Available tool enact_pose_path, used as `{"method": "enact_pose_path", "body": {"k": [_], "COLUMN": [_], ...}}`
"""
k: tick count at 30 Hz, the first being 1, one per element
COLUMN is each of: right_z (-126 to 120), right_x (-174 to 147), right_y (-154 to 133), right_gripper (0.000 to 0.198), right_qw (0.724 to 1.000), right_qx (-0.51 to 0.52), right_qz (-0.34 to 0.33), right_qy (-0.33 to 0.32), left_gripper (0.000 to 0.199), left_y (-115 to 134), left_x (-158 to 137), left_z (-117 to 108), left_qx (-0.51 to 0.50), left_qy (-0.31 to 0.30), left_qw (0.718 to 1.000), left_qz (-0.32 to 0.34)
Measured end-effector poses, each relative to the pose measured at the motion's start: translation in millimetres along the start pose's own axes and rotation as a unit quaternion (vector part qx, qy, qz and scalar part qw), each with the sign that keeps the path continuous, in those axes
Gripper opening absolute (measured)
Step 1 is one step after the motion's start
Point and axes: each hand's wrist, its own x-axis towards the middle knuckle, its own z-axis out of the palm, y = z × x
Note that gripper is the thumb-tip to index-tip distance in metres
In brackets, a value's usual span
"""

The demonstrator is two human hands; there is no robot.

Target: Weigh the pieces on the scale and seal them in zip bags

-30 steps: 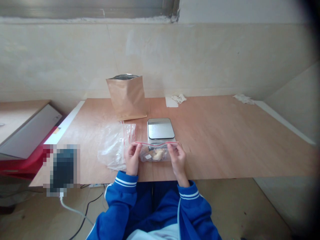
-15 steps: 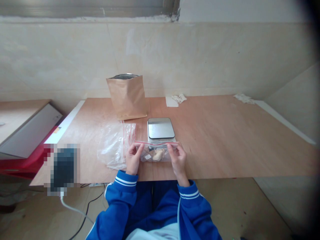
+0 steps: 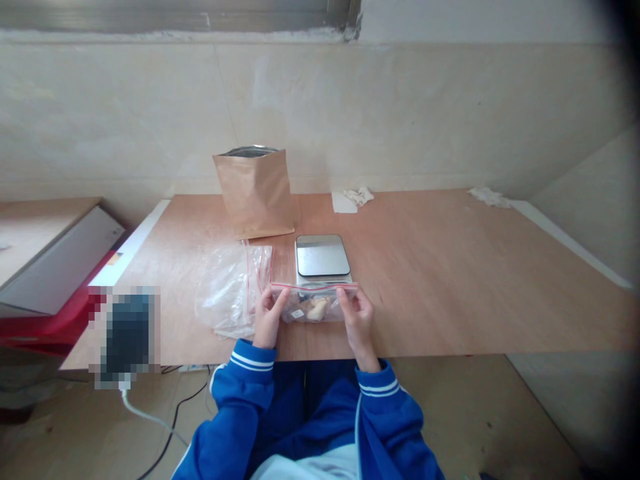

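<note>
Between my two hands is a clear zip bag (image 3: 330, 315) with a red strip along its top edge. Inside it lie pale, lumpy pieces (image 3: 317, 308) and a small white packet (image 3: 298, 314); their kind I cannot make out. My left hand (image 3: 269, 317) pinches the bag's top left corner, thumb on the near side. At the top right, my right hand (image 3: 357, 319) grips it the same way. Just beyond the bag sits a flat scale (image 3: 323, 255) with a shiny metal plate, its front edge partly covered by the bag.
Several flat clear zip bags (image 3: 225, 287) lie left of my left hand. Behind them stands an open brown paper pouch (image 3: 257, 193). White paper and a crumpled tissue (image 3: 359, 196) rest at the table's back edge. A blurred-out dark device (image 3: 127, 339) with a cable is at the left corner.
My hands stay on the bag's top corners, with at most a tiny shift of the left hand to the right. Everything else looks the same.
</note>
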Motion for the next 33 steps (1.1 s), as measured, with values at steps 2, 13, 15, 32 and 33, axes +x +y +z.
{"method": "enact_pose_path", "body": {"k": [2,13,15,32,33], "right_z": [0.1,3.2,3.3,0.2,0.1], "right_x": [-0.4,0.8,1.1,0.6,0.4], "right_y": [0.0,1.3,2.8,-3.8,-3.3], "right_gripper": [0.021,0.02,0.018,0.014,0.014], "right_qw": [1.0,0.998,0.999,0.997,0.997], "right_qx": [0.016,0.011,0.002,0.033,0.034], "right_qz": [0.011,0.023,0.005,0.011,0.012], "right_qy": [-0.018,-0.052,-0.047,-0.066,-0.067], "left_gripper": [0.031,0.029,0.026,0.016,0.018], "left_y": [-1.6,-2.2,-2.4,1.0,1.6], "left_x": [-0.5,-1.7,-1.9,-3.0,-3.4], "left_z": [0.3,-0.7,-0.9,-1.4,-1.2], "left_qx": [-0.026,-0.016,-0.018,0.032,0.034], "left_qy": [-0.009,-0.042,-0.044,-0.045,-0.046], "left_qw": [1.0,0.999,0.999,0.997,0.997], "left_qz": [-0.007,-0.017,0.001,0.047,0.044]}}
